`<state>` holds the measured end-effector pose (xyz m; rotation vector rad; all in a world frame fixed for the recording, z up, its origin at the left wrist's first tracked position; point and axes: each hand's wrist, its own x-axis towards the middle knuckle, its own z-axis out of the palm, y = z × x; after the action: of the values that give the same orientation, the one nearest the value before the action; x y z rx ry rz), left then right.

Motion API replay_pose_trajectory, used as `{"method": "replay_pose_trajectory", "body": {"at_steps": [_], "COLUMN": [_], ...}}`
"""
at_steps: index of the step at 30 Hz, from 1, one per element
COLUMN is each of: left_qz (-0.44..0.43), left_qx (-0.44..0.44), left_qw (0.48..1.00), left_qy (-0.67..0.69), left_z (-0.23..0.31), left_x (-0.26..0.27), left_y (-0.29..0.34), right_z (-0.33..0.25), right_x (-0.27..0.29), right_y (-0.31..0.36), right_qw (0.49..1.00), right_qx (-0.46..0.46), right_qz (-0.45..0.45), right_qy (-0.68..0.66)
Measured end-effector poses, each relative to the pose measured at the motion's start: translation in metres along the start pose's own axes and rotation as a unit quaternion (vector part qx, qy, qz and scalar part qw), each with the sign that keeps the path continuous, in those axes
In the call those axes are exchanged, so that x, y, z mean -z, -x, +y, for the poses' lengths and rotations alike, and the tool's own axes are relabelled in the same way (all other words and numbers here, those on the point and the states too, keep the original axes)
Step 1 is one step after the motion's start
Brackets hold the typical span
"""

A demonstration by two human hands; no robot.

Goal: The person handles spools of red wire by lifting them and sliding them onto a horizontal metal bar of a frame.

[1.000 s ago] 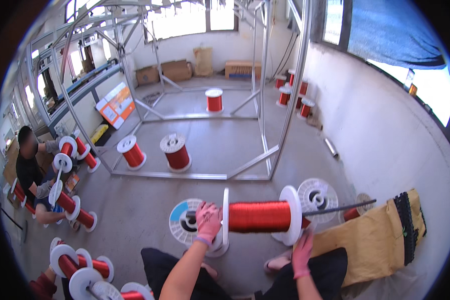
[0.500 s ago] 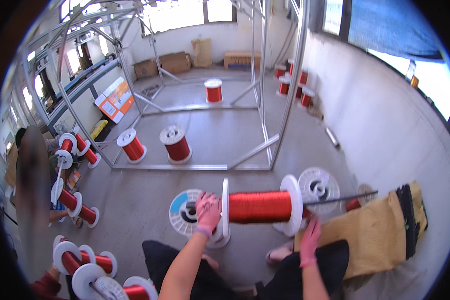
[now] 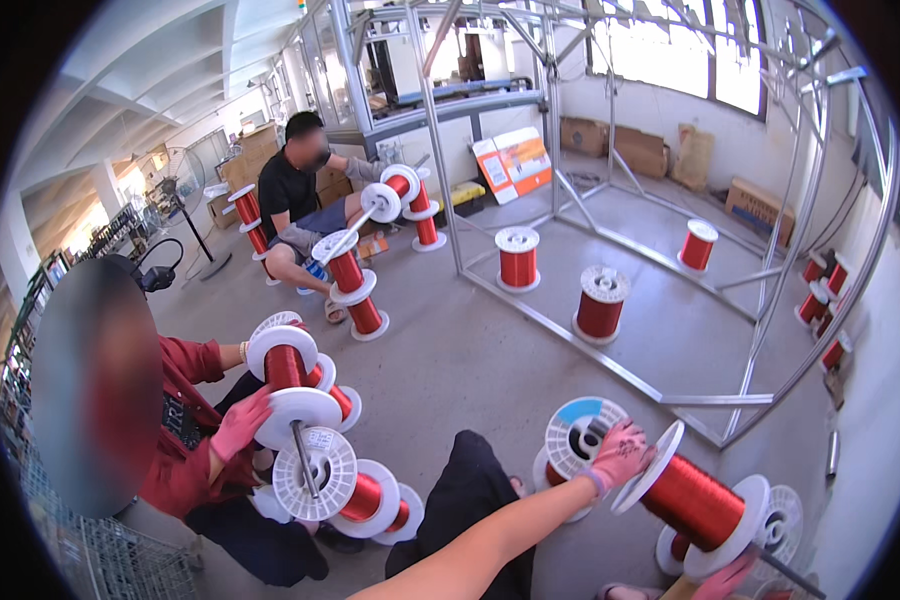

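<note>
A large spool of red wire [image 3: 692,503] with white end flanges lies across a metal rod [image 3: 792,574], tilted in this view. My left hand [image 3: 622,456], in a pink glove, is closed beside the spool's left flange; its palm hides what the fingers grip. Near the lower rim of the right flange is my right hand [image 3: 727,578], also gloved, partly cut off by the lower edge, its visible fingers stretched out. Beyond my left hand is the flange of another spool [image 3: 570,450], with a blue patch. A further white flange [image 3: 782,530] shows behind the right end.
A metal frame [image 3: 610,366] stands ahead; red spools [image 3: 602,305] stand on the floor inside it. At left, a co-worker in a dark red shirt [image 3: 195,372] handles a spool on a rod; another person [image 3: 295,185] sits farther off among spools. Cartons [image 3: 640,150] line the far wall.
My view has swung left, bringing the co-workers into sight and shifting the spool to the lower right. Both hands stay at its ends; my right hand is now partly cut off.
</note>
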<state>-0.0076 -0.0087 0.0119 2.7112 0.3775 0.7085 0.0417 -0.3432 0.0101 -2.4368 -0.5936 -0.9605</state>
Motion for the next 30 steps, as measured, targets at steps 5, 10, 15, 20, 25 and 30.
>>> {"method": "replay_pose_trajectory", "body": {"at_steps": [5, 10, 15, 20, 25, 30], "left_qz": [0.017, 0.051, 0.000, 0.037, 0.055, 0.029], "left_qx": [0.010, 0.012, 0.011, -0.002, -0.002, -0.006], "left_qw": [1.000, 0.998, 1.000, 0.999, 0.998, 1.000], "left_qy": [0.008, 0.033, -0.006, 0.024, 0.044, 0.005], "left_z": [0.011, 0.016, 0.000, 0.006, 0.023, 0.011], "left_x": [0.004, -0.023, 0.003, -0.005, -0.012, -0.009], "left_y": [0.001, 0.001, 0.000, 0.003, -0.018, -0.003], "right_z": [-0.031, 0.047, -0.001, -0.007, 0.095, 0.004], "right_x": [0.007, -0.016, -0.005, -0.004, -0.019, 0.004], "right_y": [-0.070, 0.083, -0.041, -0.034, 0.129, -0.055], "right_qw": [0.967, 0.969, 0.981, 0.989, 0.822, 0.989], "right_qx": [-0.156, -0.044, -0.124, -0.108, 0.136, -0.087], "right_qz": [-0.036, -0.233, -0.090, -0.085, -0.304, -0.009], "right_qy": [-0.199, 0.073, -0.122, -0.062, 0.462, -0.116]}}
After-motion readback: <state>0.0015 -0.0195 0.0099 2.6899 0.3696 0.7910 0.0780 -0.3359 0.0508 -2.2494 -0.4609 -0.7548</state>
